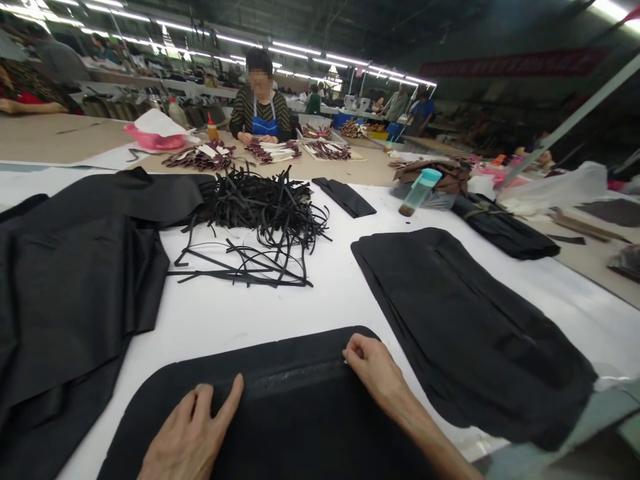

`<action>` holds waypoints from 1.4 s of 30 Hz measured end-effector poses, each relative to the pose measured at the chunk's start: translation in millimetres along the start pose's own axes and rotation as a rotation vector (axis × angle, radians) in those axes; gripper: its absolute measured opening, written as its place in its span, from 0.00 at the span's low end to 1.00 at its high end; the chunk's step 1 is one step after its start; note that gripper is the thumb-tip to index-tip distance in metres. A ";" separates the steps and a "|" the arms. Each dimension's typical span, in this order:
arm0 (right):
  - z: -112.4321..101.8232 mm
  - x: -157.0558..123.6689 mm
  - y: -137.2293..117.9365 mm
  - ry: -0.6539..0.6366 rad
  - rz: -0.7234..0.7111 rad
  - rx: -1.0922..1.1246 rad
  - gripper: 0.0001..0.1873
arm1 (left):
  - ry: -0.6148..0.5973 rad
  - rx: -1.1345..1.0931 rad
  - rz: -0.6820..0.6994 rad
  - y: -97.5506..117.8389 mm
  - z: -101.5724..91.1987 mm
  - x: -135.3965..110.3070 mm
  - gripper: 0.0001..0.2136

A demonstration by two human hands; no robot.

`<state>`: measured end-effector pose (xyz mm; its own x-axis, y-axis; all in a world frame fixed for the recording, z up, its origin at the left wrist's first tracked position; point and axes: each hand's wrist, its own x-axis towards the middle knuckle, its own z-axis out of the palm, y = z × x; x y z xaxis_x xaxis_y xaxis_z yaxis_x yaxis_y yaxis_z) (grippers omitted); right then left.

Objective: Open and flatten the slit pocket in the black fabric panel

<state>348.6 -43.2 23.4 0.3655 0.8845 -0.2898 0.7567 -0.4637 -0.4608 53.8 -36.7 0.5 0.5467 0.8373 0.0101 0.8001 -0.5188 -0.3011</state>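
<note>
A black panel (300,427) with rounded corners lies in front of me, a shiny strip (285,380) running across it near its far edge. On the panel's left part rests my left hand (193,427), its thumb and fingers apart; it is open and grips nothing. My right hand (373,367) is at the strip's right end, with thumb and fingers pinched together. A tiny pale bit shows at those fingertips, too small to name. Beyond the panel lies a tangled heap of thin black strips (260,207).
Stacked black panels (475,320) lie to the right, large black sheets (65,287) to the left. A clear bottle with a turquoise lid (420,192) lies farther back near a folded black piece (345,197). A person in a blue apron (263,113) works across the table.
</note>
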 end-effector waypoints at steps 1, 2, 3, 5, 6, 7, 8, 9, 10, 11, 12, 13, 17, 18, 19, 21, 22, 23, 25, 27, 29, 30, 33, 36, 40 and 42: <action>0.3 -0.3 -0.7 0.002 0.004 -0.010 0.09 | 0.000 0.005 0.000 0.7 0.0 0.2 0.35; 0.7 -0.6 -1.4 0.006 0.006 -0.020 0.09 | -0.002 0.006 0.000 1.1 0.4 0.3 0.35; 1.3 -0.7 -2.0 0.011 0.006 -0.030 0.10 | -0.003 0.006 -0.004 1.3 1.1 0.1 0.35; 2.8 -0.5 -2.9 0.023 0.004 -0.049 0.09 | -0.010 0.003 -0.015 1.5 3.3 -0.7 0.34; 3.6 -0.3 -3.3 0.026 0.002 -0.057 0.09 | -0.013 0.003 -0.021 1.7 4.5 -1.2 0.34; 4.4 -0.1 -3.4 0.027 0.001 -0.063 0.09 | -0.015 0.006 -0.027 2.1 5.4 -1.6 0.34; 5.0 0.1 -3.3 0.026 0.000 -0.067 0.10 | -0.016 0.010 -0.032 2.7 6.0 -1.8 0.34; 5.5 0.2 -2.9 0.023 -0.001 -0.069 0.10 | -0.017 0.014 -0.034 3.5 6.1 -1.8 0.34; 5.9 0.1 -2.0 0.019 -0.002 -0.069 0.09 | -0.020 0.017 -0.034 4.3 5.5 -1.6 0.35; 6.1 0.0 -0.6 0.017 -0.003 -0.070 0.09 | -0.023 0.020 -0.036 5.0 4.5 -1.3 0.34; 6.4 -0.3 1.3 0.018 -0.002 -0.074 0.09 | -0.029 0.020 -0.040 5.6 3.0 -0.9 0.34; 6.6 -0.6 3.7 0.021 -0.004 -0.081 0.09 | -0.036 0.016 -0.047 5.9 1.4 -0.4 0.33; 9.2 -3.2 10.4 0.088 -0.052 -0.203 0.07 | -0.059 -0.034 -0.070 4.4 -0.7 0.9 0.31; 10.6 -5.1 9.1 0.135 -0.083 -0.255 0.05 | -0.066 -0.050 -0.069 3.8 0.5 1.0 0.31; 12.6 -7.7 5.6 0.194 -0.125 -0.307 0.04 | -0.070 -0.061 -0.066 3.5 2.1 0.9 0.31; 19.3 -15.8 -7.4 0.307 -0.263 -0.382 0.10 | -0.075 -0.074 -0.063 3.7 5.1 0.9 0.31; 24.3 -20.7 -16.3 0.335 -0.360 -0.398 0.13 | -0.073 -0.075 -0.064 4.2 6.0 0.9 0.31; 30.4 -25.7 -25.9 0.338 -0.468 -0.403 0.16 | -0.070 -0.075 -0.063 4.8 6.2 0.9 0.31; 45.4 -34.4 -43.4 0.290 -0.681 -0.388 0.19 | -0.072 -0.071 -0.064 5.8 4.9 0.7 0.31; 60.9 -39.4 -53.8 0.253 -0.810 -0.390 0.22 | -0.076 -0.068 -0.067 5.3 2.6 -0.1 0.31; 72.9 -40.8 -55.4 0.253 -0.852 -0.410 0.24 | -0.080 -0.077 -0.067 2.7 0.4 -1.2 0.31; 76.8 -40.6 -53.9 0.259 -0.856 -0.424 0.25 | -0.083 -0.085 -0.070 0.8 -0.7 -1.6 0.31; 81.4 -39.6 -48.2 0.284 -0.871 -0.459 0.25 | -0.106 -0.116 -0.112 -4.9 -5.6 -0.5 0.29; 82.3 -39.8 -49.8 0.315 -0.882 -0.502 0.26 | -0.078 -0.148 -0.193 -3.3 -13.4 5.2 0.27; 86.2 -40.5 -57.6 0.346 -0.862 -0.555 0.27 | -0.023 -0.293 0.010 14.1 -16.8 16.2 0.27; 87.6 -39.9 -57.6 0.353 -0.869 -0.538 0.26 | -0.033 -0.346 0.121 22.4 -13.7 20.6 0.27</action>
<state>242.9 -56.2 -12.0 -0.3404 0.9046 0.2565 0.9398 0.3362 0.0614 86.4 -33.5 7.0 0.6384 0.7688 -0.0382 0.7697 -0.6370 0.0418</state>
